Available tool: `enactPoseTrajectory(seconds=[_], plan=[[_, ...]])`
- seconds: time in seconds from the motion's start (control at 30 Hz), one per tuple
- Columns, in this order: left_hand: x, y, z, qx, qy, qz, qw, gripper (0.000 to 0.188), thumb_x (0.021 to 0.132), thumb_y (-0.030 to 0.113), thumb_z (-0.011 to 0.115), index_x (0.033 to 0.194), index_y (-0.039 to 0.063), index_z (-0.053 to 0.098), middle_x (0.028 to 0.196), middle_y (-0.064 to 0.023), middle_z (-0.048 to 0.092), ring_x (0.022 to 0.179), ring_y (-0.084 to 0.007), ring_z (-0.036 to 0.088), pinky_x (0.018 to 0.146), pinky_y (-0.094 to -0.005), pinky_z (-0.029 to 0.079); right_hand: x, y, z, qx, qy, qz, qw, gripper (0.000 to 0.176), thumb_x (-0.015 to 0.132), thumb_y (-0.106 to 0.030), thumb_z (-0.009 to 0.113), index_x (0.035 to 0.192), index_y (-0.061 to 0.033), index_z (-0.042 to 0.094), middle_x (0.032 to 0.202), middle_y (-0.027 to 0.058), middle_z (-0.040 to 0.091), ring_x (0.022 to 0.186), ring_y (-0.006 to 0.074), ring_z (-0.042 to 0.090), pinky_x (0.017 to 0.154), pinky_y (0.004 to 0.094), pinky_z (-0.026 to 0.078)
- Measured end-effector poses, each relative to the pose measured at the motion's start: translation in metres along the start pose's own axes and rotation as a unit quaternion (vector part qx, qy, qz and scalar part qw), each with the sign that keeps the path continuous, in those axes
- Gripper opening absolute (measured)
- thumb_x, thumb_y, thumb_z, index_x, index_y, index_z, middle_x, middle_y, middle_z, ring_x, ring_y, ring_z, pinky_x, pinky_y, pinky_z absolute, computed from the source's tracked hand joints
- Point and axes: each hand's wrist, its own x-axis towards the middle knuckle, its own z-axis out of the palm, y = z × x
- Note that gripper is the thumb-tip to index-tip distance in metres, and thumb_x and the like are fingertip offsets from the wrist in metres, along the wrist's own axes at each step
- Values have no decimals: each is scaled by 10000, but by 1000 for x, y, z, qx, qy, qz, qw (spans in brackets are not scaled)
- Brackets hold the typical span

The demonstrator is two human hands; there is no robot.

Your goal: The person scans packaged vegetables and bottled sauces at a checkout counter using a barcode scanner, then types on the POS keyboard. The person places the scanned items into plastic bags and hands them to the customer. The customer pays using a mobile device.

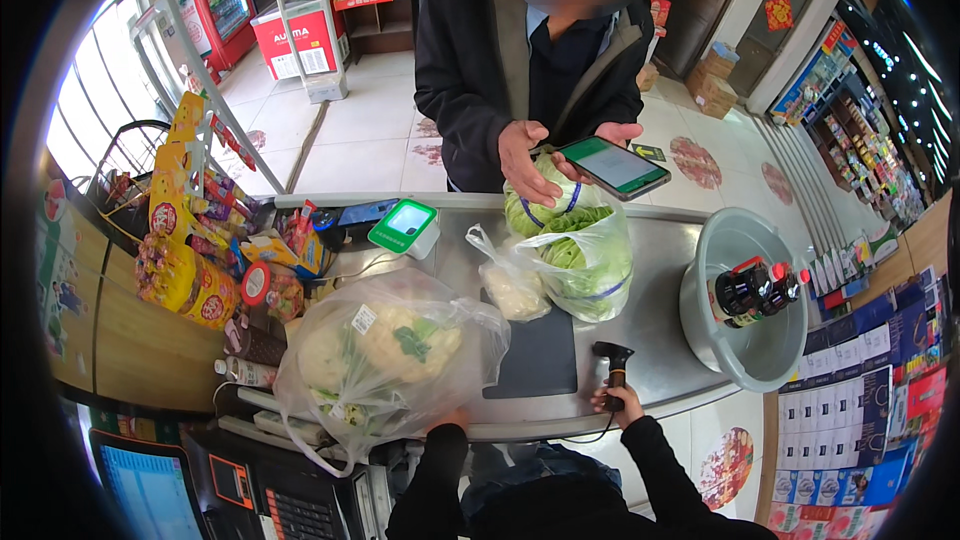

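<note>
My right hand (pixel 621 399) grips the handle of a black handheld barcode scanner (pixel 616 360) above the front edge of the metal counter (pixel 660 300). My left hand (pixel 448 420) is at the counter's near edge, partly hidden by a large clear plastic bag, so its fingers do not show. In that bag (pixel 397 360) are cauliflowers (pixel 409 334), with a printed label stuck on the plastic. Beyond it, another clear bag holds banded green cabbages (pixel 592 262). A smaller bag with pale contents (pixel 514 289) lies against it.
Across the counter a person holds a phone (pixel 619 165) with a lit screen. A grey basin (pixel 701 315) with dark bottles (pixel 742 292) stands at the right. A green-fronted payment box (pixel 405 229) and candy jars (pixel 274 292) are at the left. A keyboard (pixel 304 510) and monitor (pixel 150 491) sit lower left.
</note>
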Motion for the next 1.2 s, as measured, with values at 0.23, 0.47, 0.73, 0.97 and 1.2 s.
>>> enactPoseTrajectory(seconds=[0.23,0.47,0.73,0.97,1.2], plan=[[1,-3,0,17,21,24,999,293,901,332,429,1060,207,642,1084,-112,631,1022,-324,585,875,-461,461,-1,-21,27,85,68,31,994,271,850,-267,533,990,-49,453,638,120,553,443,219,529,431,340,478],[-1,-2,-1,-18,69,56,996,228,884,266,460,949,153,647,1042,-124,634,979,-345,586,839,-476,456,-117,-203,91,-17,-44,-309,950,479,867,-322,537,1201,-28,358,776,161,562,499,245,578,480,335,534],[-2,3,-16,-14,54,93,994,226,869,255,467,983,144,628,1015,-143,631,966,-357,582,841,-471,453,-157,-252,170,-114,-137,-317,931,612,848,-181,610,1326,-23,262,729,108,539,512,176,544,457,272,469],[3,0,-6,-3,95,94,991,171,843,217,491,878,151,646,906,-143,646,895,-361,596,801,-470,459,-146,-209,186,-49,-104,-282,953,401,881,-158,547,1203,-53,332,761,94,523,571,158,539,473,284,493],[-2,2,-13,-26,118,143,982,149,835,199,504,870,145,638,910,-139,639,888,-359,598,778,-468,463,-172,-159,179,-13,-51,-286,957,434,885,-172,528,1226,-61,283,728,109,512,525,179,529,473,286,489]])
